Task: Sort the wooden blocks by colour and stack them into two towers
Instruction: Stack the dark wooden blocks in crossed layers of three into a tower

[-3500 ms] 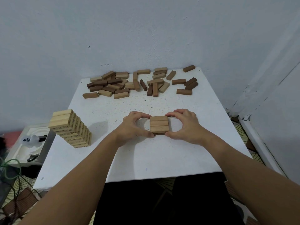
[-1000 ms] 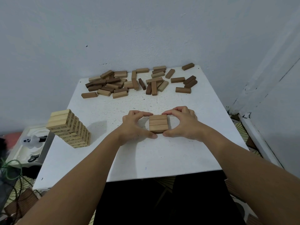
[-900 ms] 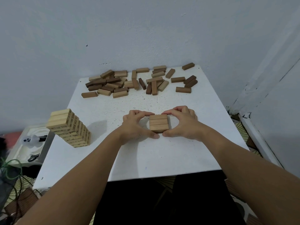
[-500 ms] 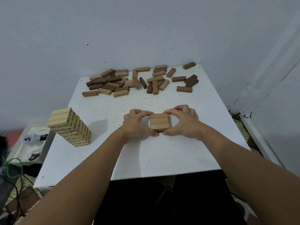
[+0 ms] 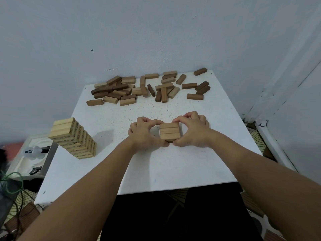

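Both hands cup a low brown stack [image 5: 170,133] at the middle of the white table [image 5: 173,164]: left hand [image 5: 145,136] and right hand [image 5: 192,133] curl their fingers against its sides. A pale tower [image 5: 73,139] stands near the left edge. Loose mixed blocks [image 5: 147,87] litter the far edge below a grey wall [image 5: 139,32]. Left of the table, a tray [image 5: 22,160] holds clutter.

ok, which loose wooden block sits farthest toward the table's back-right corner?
The lone dark brown wooden block, lying apart by the wall, beyond every other block in the scattered pile.
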Motion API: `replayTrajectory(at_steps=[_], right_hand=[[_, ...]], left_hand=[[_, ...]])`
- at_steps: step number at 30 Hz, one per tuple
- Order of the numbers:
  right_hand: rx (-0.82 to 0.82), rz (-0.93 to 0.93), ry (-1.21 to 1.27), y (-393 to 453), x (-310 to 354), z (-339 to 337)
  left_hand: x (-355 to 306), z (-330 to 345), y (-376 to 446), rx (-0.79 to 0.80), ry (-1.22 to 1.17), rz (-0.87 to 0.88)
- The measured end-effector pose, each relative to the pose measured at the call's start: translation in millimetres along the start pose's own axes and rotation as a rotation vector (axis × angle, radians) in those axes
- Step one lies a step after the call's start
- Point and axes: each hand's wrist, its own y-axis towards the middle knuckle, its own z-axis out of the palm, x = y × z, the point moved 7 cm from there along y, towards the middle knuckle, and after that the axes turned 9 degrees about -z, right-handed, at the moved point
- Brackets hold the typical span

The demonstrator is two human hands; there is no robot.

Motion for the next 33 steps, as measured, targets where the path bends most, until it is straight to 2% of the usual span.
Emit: replayTrajectory(at_steps=[15, 33], right_hand=[[-0.018, 0.005, -0.076, -6.3, -5.3, -4.0], [0.025, 0.127, -0.01, -65.7, -86.3, -57.1]], left_hand=[[-11.1, 4.7, -1.3, -0.013, 0.086, 0.006], [-97.5, 77.5, -11.4, 0.019, 0.126, 0.104]])
